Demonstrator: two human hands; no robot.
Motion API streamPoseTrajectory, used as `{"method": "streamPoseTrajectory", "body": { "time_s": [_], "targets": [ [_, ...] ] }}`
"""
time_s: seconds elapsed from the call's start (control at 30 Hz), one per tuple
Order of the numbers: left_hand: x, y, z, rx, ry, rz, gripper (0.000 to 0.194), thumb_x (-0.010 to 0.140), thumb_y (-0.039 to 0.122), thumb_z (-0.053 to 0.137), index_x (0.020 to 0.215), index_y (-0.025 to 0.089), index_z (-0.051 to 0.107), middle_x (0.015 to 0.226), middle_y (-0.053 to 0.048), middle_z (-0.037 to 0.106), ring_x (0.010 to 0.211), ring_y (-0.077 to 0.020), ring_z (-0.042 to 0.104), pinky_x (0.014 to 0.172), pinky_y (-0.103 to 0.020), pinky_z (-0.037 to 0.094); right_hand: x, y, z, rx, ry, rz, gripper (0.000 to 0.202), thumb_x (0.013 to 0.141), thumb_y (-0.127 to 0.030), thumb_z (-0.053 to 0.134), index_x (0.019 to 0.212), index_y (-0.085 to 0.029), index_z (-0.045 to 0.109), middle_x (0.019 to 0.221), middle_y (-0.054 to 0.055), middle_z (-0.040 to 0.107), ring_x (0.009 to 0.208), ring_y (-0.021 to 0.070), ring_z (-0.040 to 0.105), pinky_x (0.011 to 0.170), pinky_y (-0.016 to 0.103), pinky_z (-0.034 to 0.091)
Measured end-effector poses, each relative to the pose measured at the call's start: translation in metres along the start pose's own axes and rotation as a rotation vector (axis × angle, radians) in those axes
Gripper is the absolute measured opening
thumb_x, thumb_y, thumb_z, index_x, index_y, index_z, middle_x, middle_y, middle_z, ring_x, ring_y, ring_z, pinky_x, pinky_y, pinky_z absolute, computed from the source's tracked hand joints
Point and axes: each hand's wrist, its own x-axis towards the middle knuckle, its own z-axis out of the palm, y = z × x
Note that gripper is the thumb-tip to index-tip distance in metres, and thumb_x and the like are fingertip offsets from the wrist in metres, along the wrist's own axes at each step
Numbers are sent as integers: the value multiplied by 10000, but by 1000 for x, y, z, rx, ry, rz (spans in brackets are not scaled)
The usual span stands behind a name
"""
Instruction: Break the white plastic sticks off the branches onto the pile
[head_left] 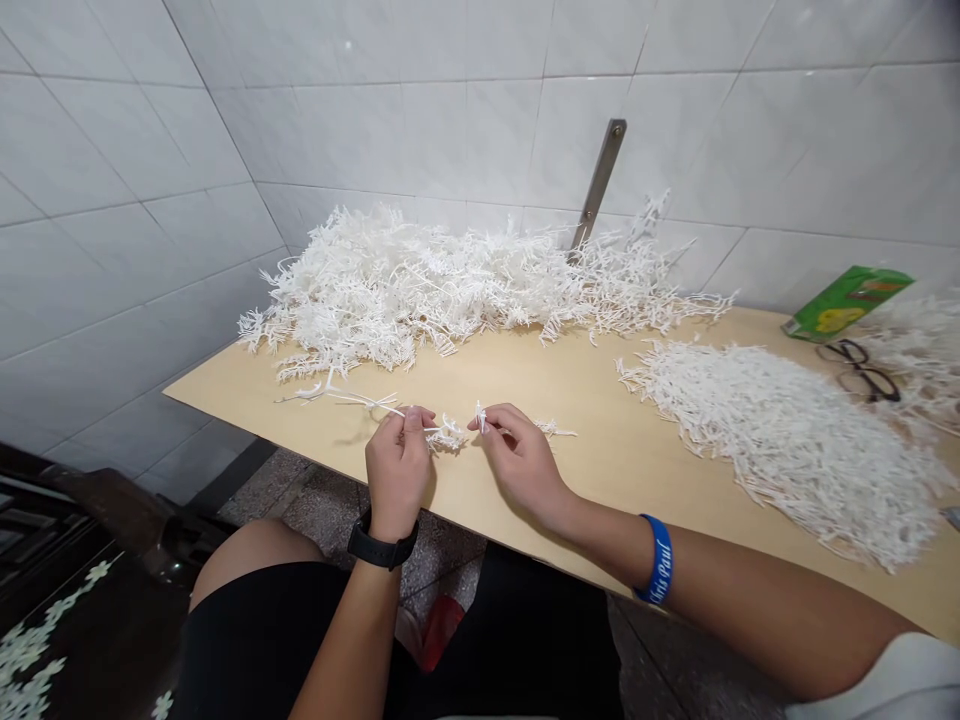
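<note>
Over the front part of the tabletop, my left hand (399,462) is closed on a thin white plastic stem (367,402). The stem's branched end sticks out to the left, and a white sprig cluster (448,434) shows on the side facing my other hand. My right hand (523,458) pinches a small white plastic piece (480,414) between thumb and fingertips, a short gap from that cluster. A few loose white bits (553,428) lie on the wood just beyond the right hand.
A large heap of white branched plastic sprigs (420,285) lies along the tiled wall. On the right are a flat pile of short white pieces (787,440), a green box (847,303) and black-framed glasses (862,370). A metal bar (598,185) rises behind the wooden tabletop (225,390).
</note>
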Motion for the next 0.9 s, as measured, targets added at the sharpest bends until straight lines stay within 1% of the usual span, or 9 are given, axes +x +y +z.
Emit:
{"method": "streamPoseTrajectory", "body": {
  "time_s": [0.13,0.23,0.4,0.53,0.63,0.7,0.83,0.9],
  "targets": [
    [0,-1,0,-15,2,-6,337,941,364,414,755,177,624,875,-49,694,847,-180,626,783,-278,439,5,1,-1,-14,34,58,210,861,-268,473,816,-182,659,918,58,631,835,171,584,674,267,447],
    [0,-1,-1,-27,5,-18,342,941,366,409,754,177,625,874,-50,696,846,-182,628,782,-279,443,8,3,-3,-5,67,77,217,855,-292,477,821,-183,661,910,54,631,830,173,576,694,274,446],
    [1,0,-2,-41,17,-23,339,936,359,414,751,174,629,866,-52,696,854,-183,629,785,-277,446,10,3,-5,97,65,160,245,858,-355,484,748,-188,626,814,32,614,772,161,555,722,283,443],
    [0,0,-1,-35,22,-24,350,934,362,412,746,171,636,857,-55,699,844,-186,632,783,-277,450,11,6,-6,155,88,145,251,857,-342,489,688,-188,593,773,24,591,743,151,538,695,272,430],
    [0,1,-2,-33,28,-25,345,931,360,416,752,169,640,847,-55,697,835,-185,632,774,-276,450,10,8,-7,169,104,172,276,859,-340,490,641,-186,559,762,27,584,722,150,526,647,265,413],
    [0,2,-2,-28,28,-28,341,929,353,417,747,169,640,835,-55,696,823,-184,631,759,-274,450,10,9,-8,143,125,196,310,872,-373,480,633,-187,547,712,19,560,683,148,507,619,266,392],
    [-1,3,-2,-25,29,-27,342,928,350,414,740,170,636,834,-55,698,827,-186,633,761,-274,454,9,9,-10,78,163,208,355,889,-437,468,645,-191,544,619,-13,464,607,137,439,585,273,341],
    [-1,2,-2,-32,29,-22,338,928,351,418,743,169,635,842,-55,697,833,-185,634,770,-274,453,10,9,-10,73,176,205,377,888,-455,476,618,-193,502,605,-22,418,594,131,402,581,276,317]
  ]
}}
